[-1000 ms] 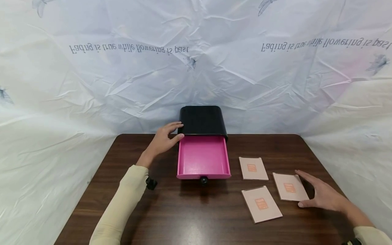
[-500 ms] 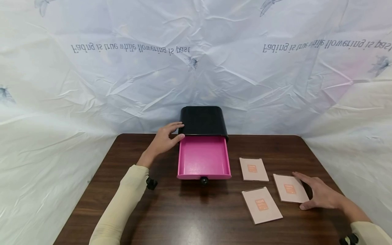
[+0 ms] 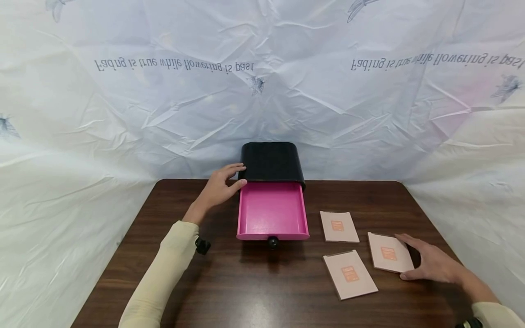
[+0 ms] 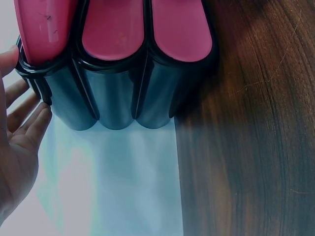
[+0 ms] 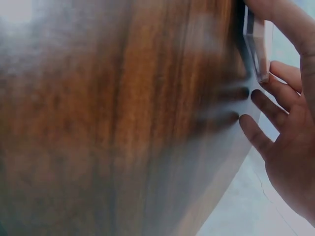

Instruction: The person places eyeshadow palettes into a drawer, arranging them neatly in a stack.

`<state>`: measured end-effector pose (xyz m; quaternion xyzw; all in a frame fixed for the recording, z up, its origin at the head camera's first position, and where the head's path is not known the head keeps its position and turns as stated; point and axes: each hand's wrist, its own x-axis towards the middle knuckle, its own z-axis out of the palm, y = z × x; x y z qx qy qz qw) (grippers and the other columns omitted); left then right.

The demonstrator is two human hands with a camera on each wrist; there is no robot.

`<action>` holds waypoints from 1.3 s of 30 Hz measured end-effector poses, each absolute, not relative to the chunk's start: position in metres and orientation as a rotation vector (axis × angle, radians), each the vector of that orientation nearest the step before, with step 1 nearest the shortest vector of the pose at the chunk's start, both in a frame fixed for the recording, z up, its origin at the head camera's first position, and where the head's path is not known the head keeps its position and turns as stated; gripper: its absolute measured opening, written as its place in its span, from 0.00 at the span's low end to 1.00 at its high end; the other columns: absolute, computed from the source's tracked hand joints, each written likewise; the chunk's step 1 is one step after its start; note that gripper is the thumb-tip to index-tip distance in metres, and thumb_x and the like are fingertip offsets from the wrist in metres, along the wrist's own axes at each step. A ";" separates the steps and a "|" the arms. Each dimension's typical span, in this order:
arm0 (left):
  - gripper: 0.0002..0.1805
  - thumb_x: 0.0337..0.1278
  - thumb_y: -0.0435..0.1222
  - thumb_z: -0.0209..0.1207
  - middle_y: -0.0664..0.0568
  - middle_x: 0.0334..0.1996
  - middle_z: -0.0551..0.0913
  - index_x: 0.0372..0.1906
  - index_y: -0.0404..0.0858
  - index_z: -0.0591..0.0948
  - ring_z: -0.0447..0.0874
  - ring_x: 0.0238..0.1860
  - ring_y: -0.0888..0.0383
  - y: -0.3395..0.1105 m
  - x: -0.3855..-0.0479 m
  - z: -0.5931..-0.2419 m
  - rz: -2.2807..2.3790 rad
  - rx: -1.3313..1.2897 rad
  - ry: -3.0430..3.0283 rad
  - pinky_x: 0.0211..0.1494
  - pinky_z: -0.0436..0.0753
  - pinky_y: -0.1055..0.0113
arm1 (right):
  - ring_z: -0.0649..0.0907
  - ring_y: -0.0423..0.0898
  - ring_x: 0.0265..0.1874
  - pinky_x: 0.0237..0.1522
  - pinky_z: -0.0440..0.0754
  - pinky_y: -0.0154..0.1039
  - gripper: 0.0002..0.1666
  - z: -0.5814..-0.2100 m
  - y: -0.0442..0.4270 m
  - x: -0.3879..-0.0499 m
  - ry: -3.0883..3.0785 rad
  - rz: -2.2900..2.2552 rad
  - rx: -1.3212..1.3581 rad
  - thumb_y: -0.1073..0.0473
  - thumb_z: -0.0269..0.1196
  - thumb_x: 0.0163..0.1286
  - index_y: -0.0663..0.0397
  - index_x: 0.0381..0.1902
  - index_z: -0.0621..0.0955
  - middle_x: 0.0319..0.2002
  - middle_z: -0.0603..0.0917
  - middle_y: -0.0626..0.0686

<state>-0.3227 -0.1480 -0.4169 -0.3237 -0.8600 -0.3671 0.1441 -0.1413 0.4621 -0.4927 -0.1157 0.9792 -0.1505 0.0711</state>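
Note:
A black drawer box [image 3: 270, 161] stands at the table's back edge, its top pink drawer [image 3: 272, 209] pulled out and bare inside. My left hand [image 3: 219, 186] rests against the box's left side, fingers fairly straight at its upper corner. In the left wrist view, those fingertips touch the black shell [image 4: 71, 96]. On the right, my right hand [image 3: 432, 262] holds a flat pale-pink case [image 3: 385, 262] with an orange label, thumb and fingers at its edges. The right wrist view shows the clear-edged case [image 5: 257, 44] tilted, apparently lifted from the table.
Two similar pale-pink cases lie flat between drawer and right hand: a back case [image 3: 346, 233] and a front case [image 3: 357, 287]. A black knob [image 3: 273, 242] sticks out from the drawer front. Behind the dark wooden table [image 3: 229, 287] hangs a white printed sheet [image 3: 197, 114].
My right hand has closed in on the right-hand case and now grips it; the case has shifted and turned slightly. The left hand and drawer stay put.

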 end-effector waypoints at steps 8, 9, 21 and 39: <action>0.28 0.70 0.51 0.62 0.47 0.70 0.75 0.68 0.41 0.79 0.74 0.70 0.49 -0.148 -0.322 -0.416 -1.061 -0.927 -2.488 0.65 0.80 0.51 | 0.77 0.78 0.56 0.46 0.80 0.68 0.67 -0.488 0.458 -0.136 3.006 -0.432 -0.302 0.34 0.80 0.48 0.69 0.73 0.66 0.66 0.68 0.81; 0.28 0.70 0.51 0.62 0.47 0.70 0.75 0.68 0.41 0.79 0.74 0.70 0.49 -0.148 -0.321 -0.416 -1.062 -0.924 -2.490 0.65 0.81 0.51 | 0.77 0.79 0.56 0.46 0.80 0.69 0.67 -0.488 0.457 -0.135 3.013 -0.435 -0.296 0.34 0.79 0.48 0.69 0.73 0.66 0.66 0.68 0.82; 0.28 0.70 0.49 0.62 0.48 0.70 0.75 0.68 0.41 0.79 0.73 0.71 0.49 -0.147 -0.321 -0.416 -1.080 -0.913 -2.494 0.65 0.80 0.52 | 0.71 0.82 0.59 0.46 0.75 0.74 0.72 -0.471 0.439 -0.131 3.142 -0.547 -0.251 0.34 0.80 0.48 0.60 0.80 0.58 0.70 0.64 0.79; 0.29 0.70 0.51 0.62 0.48 0.70 0.75 0.68 0.41 0.79 0.73 0.71 0.50 -0.148 -0.321 -0.417 -1.084 -0.913 -2.500 0.65 0.80 0.53 | 0.72 0.79 0.60 0.47 0.72 0.75 0.71 -0.429 0.372 -0.143 3.342 -0.649 -0.345 0.37 0.82 0.44 0.52 0.80 0.62 0.72 0.66 0.74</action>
